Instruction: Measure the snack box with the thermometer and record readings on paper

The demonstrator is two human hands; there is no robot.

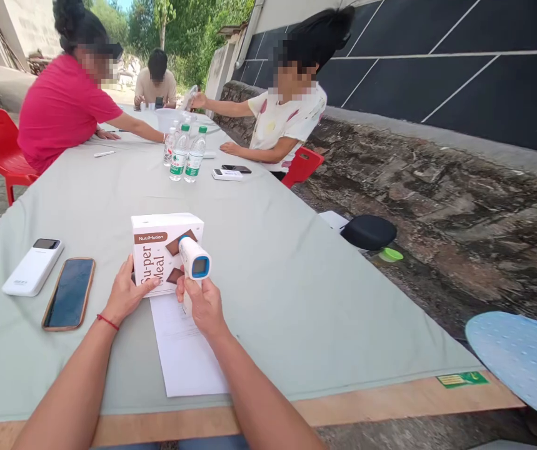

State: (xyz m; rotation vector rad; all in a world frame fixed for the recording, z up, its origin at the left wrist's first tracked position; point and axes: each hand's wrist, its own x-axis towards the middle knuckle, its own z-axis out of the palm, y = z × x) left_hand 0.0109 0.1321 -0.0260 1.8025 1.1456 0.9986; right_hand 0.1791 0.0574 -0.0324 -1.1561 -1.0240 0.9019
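My left hand (130,290) grips the lower left corner of a white and brown box (149,256), its thumb across the printed front. The box stands upright on the table and reads "NutriMotion Su-per Meal". Wrapped round the handle of a white infrared thermometer (195,257) is my right hand (205,305). The thermometer's blue-rimmed screen faces me, and its front end is close to the box's right side; whether they touch I cannot tell. Under the box and my right hand lies a white paper sheet (186,369), partly hidden.
Left of my hands lie a smartphone (68,294) and a white power bank (34,267). Several water bottles (186,156) stand farther up the table (296,300), near another power bank (227,175) and a dark phone (237,169). Three other people sit around the far part.
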